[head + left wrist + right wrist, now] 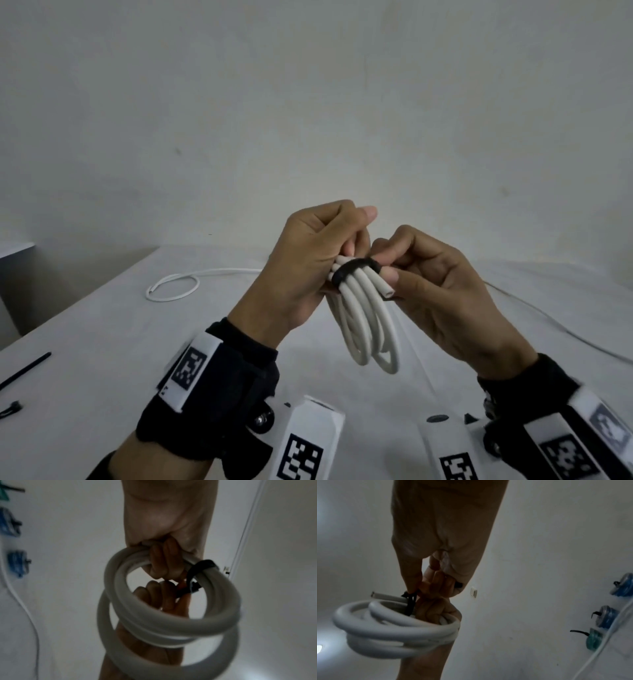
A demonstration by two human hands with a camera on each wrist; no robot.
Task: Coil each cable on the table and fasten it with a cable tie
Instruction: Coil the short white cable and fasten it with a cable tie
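One coil in hand, tie looped round it, both hands held above the surface (102, 342).

Left hand (308, 260) is clenched around the gathered turns of the white cable coil (370, 329); the loops hang free below and look stiff yet springy, likely to splay if released. At centre, the black cable tie (356, 266) circles the bundle. Right hand (442, 291) pinches the tie beside the cut cable end. Best hold is judged to be at the tie.
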